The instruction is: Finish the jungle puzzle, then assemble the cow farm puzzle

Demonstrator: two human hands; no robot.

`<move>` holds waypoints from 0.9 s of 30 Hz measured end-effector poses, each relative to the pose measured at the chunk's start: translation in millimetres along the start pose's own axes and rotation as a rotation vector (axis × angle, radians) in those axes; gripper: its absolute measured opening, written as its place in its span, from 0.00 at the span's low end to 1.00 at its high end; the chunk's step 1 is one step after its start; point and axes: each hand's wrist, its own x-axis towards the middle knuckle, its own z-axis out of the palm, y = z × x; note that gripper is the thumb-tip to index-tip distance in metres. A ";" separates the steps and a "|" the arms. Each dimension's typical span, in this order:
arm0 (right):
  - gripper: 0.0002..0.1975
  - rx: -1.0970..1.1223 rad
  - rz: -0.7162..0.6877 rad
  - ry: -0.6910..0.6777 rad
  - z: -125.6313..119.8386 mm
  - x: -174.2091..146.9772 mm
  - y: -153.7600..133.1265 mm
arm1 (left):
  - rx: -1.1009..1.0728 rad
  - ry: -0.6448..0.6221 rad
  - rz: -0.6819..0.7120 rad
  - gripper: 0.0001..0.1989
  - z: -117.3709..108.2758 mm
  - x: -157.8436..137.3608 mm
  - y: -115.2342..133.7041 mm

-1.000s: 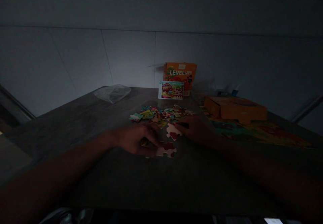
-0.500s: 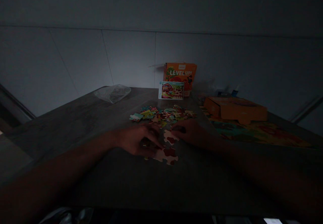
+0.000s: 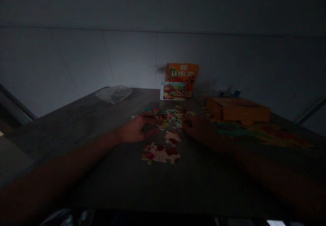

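Two joined jigsaw puzzle pieces (image 3: 163,153), with a cow's head and brown-patched body, lie flat on the dark table. Just behind them is a loose cow-patterned puzzle piece (image 3: 173,138), touched by neither hand. My left hand (image 3: 137,128) is open at the left front of a heap of puzzle pieces (image 3: 175,114), its thumb and fingers apart and partly covering the heap. At the heap's right front, my right hand (image 3: 200,128) has its fingers curled to the thumb. Whatever its fingertips may hold is hidden in the dim light.
A picture card (image 3: 174,91) leans on an upright orange box (image 3: 183,71) near the wall. To the right, another orange box (image 3: 244,110) sits on a colourful sheet (image 3: 265,134). A clear plastic bag (image 3: 114,94) lies at the back left.
My left hand has left the joined cow pieces and moved forward to the heap, uncovering the cow's head. My right hand has come off the loose cow piece, moving slightly right and forward.
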 end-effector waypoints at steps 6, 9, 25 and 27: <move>0.15 -0.057 -0.019 -0.058 7.6 2.1 7.8 | 0.201 0.008 -0.264 0.20 -0.3 -3.3 -39.0; 0.19 -0.052 -0.034 -0.059 7.2 1.3 6.7 | 0.220 -0.027 -0.272 0.22 1.6 -3.2 -42.8; 0.25 0.182 0.034 -0.032 12.0 3.1 7.2 | 0.196 -0.020 -0.164 0.14 9.6 0.8 -31.9; 0.26 0.195 -0.010 0.004 13.9 2.0 6.6 | 0.195 -0.016 -0.170 0.15 9.7 0.7 -31.1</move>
